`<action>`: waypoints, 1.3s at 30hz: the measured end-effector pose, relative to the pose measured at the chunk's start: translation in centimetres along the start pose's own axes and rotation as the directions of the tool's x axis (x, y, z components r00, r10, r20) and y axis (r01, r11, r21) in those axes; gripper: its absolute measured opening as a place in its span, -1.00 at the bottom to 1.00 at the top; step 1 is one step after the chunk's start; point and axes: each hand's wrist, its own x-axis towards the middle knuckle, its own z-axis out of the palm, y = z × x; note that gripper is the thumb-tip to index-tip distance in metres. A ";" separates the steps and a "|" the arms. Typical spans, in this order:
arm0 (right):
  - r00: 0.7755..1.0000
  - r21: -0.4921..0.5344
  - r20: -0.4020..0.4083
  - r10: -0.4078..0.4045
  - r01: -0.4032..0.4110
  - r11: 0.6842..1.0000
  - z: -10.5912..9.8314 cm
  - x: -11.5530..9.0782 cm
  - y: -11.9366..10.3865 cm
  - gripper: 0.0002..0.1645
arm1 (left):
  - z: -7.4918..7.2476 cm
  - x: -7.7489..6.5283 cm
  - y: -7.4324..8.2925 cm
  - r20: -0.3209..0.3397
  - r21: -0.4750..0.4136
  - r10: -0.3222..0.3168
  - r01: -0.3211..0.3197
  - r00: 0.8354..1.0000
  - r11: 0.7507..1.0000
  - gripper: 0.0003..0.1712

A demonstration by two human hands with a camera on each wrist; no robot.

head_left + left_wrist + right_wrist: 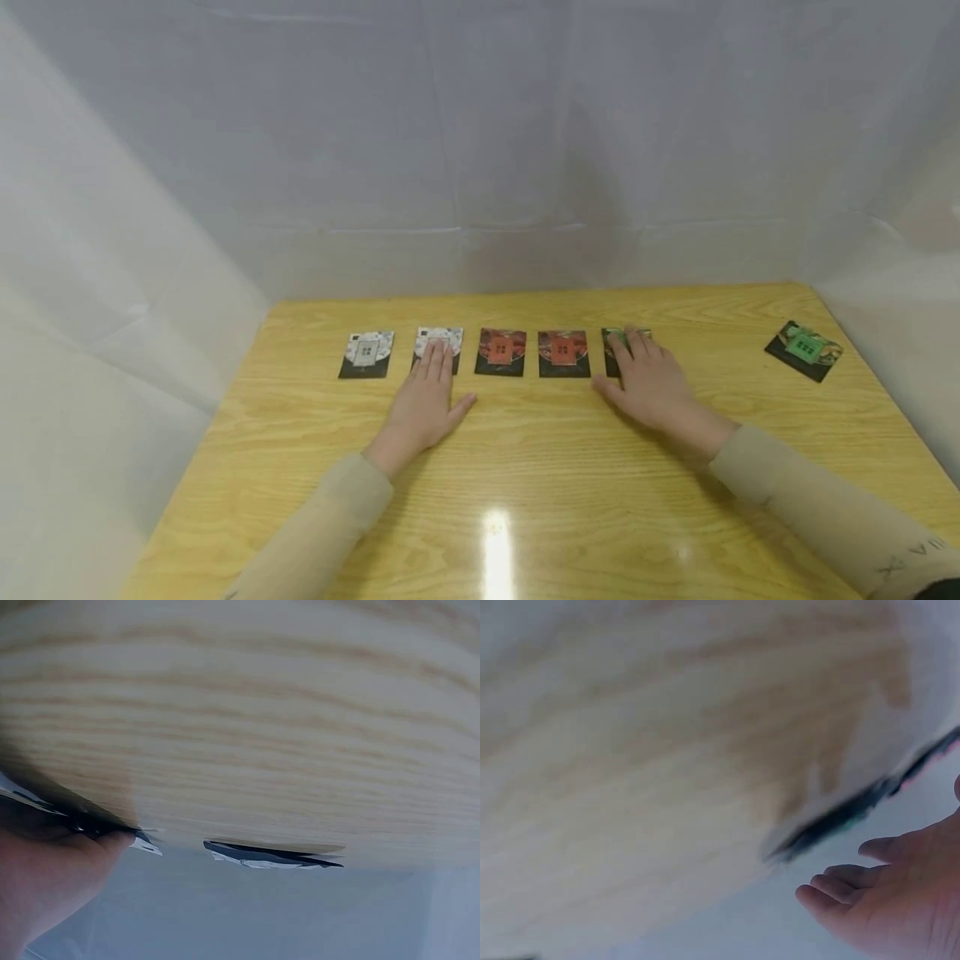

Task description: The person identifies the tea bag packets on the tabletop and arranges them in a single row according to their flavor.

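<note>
Small flat packets lie in a row on the wooden table. My left hand (423,404) rests its straight fingers on the second white-and-black packet (440,333), covering its lower middle. Left of it is another white-and-black packet (367,354), also seen in the left wrist view as a thin dark-edged packet (270,855). Over a green-and-black packet (612,367), partly hidden, my right hand (651,382) spreads its fingers. In the right wrist view these fingers (844,885) are extended close beside the blurred packet (832,825). Neither hand grips anything.
Two red-and-black packets, one at left (500,352) and one at right (564,353), lie between the hands. Another green packet (805,350) lies tilted near the right edge of the table (525,467). Pale sheeting (480,167) hangs behind and at both sides.
</note>
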 end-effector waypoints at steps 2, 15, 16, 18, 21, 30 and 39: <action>1.000 0.012 -0.024 -0.002 0.002 1.000 -0.5 0.0 0.4 0.01 | -0.1 0.0 0.1 -0.007 0.000 0.001 -0.001 1.000 1.000 0.07; 0.994 0.023 0.035 0.100 -0.101 0.995 -3.9 -0.8 5.6 0.12 | -0.2 -0.2 0.2 -0.008 -0.003 -0.004 0.004 1.000 1.000 0.07; 0.993 0.024 0.039 0.113 -0.114 0.993 -3.9 -0.9 6.2 0.13 | -0.3 -0.2 0.2 -0.008 -0.003 -0.004 0.004 1.000 1.000 0.07; 0.990 0.029 0.038 0.136 -0.138 0.990 -4.1 -1.2 7.3 0.15 | -0.2 -0.2 0.2 -0.011 -0.003 -0.004 0.004 1.000 1.000 0.07; 0.984 0.026 0.029 0.176 -0.177 0.984 -4.2 -1.7 8.9 0.17 | -0.3 -0.2 0.2 -0.014 -0.001 -0.002 0.002 1.000 1.000 0.06; 0.957 0.067 0.043 0.286 -0.289 0.955 -4.3 -3.5 13.2 0.26 | -0.3 -0.1 0.1 -0.016 -0.005 0.001 -0.001 1.000 1.000 0.07; 0.942 0.131 0.061 0.329 -0.334 0.933 -4.0 -5.2 16.0 0.34 | -0.1 -0.1 0.1 -0.013 -0.007 -0.003 0.003 1.000 1.000 0.07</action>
